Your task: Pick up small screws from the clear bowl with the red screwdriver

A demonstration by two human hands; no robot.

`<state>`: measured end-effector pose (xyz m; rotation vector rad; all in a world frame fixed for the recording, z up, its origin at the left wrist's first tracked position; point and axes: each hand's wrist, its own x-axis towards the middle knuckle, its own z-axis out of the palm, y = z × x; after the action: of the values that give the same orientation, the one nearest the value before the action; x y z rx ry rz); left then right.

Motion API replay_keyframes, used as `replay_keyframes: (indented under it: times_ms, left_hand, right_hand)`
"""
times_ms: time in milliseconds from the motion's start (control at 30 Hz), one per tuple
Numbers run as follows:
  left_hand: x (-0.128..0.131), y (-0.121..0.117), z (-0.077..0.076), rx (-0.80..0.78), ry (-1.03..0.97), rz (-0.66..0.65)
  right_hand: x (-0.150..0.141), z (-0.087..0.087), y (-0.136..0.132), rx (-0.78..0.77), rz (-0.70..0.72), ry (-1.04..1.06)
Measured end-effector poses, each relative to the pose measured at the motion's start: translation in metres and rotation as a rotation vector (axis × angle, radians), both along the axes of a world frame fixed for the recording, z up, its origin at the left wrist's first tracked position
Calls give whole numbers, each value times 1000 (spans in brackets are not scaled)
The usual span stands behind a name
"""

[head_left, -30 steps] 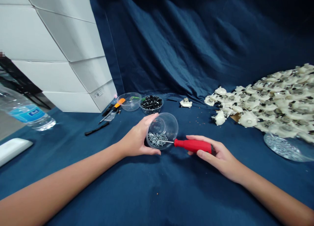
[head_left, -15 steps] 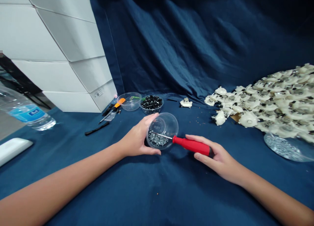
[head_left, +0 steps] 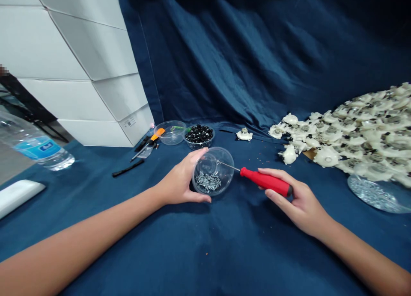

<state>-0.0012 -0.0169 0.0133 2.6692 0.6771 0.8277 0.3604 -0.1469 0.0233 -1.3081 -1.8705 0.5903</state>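
Across a worktop draped in dark navy cloth, there's a big heap of off-white plastic gear-like parts on the right, and a stack of white cardboard boxes stands at the back left. A water bottle lies on its side near the boxes. Up front of the boxes sit a clear plastic bowl, an orange-handled screwdriver, and a small bowl of shiny black pieces. One white plastic part sits alone, just left of the heap, and a clear dish of silvery screws sits in front of it.

Mid-cloth, the left hand is cupped around a clear plastic tub, fingers up along the rim and thumb under it, holding it tilted toward the viewer. It's a thin, see-through tub with a small pile of silver screws in the bottom. The right hand is closed around a red-handled screwdriver, off to the tub's right. The thin steel shaft points left, and its tip sits just inside the tub's rim, above the screws and not touching them.
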Motion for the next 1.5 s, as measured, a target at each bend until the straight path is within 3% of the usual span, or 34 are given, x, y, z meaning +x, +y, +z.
replay_keyframes:
  times_ms: [300, 600, 800, 967, 1200, 1500]
  left_hand:
    - [-1, 0, -2, -3, -9, 2]
    - [-2, 1, -2, -2, 3, 13]
    - [-3, 1, -2, -7, -1, 7]
    - [-2, 0, -2, 4, -8, -4]
    - [-2, 1, -3, 8, -2, -4]
    - [-1, -1, -1, -39, -15, 8]
  right_hand:
    - [13, 9, -6, 30, -123, 284]
    - [14, 10, -8, -82, 77, 237]
    - [16, 11, -9, -89, 61, 295]
    - [16, 12, -6, -69, 100, 202]
    - [-4, 12, -8, -104, 147, -83]
    - [-13, 9, -4, -163, 177, -234]
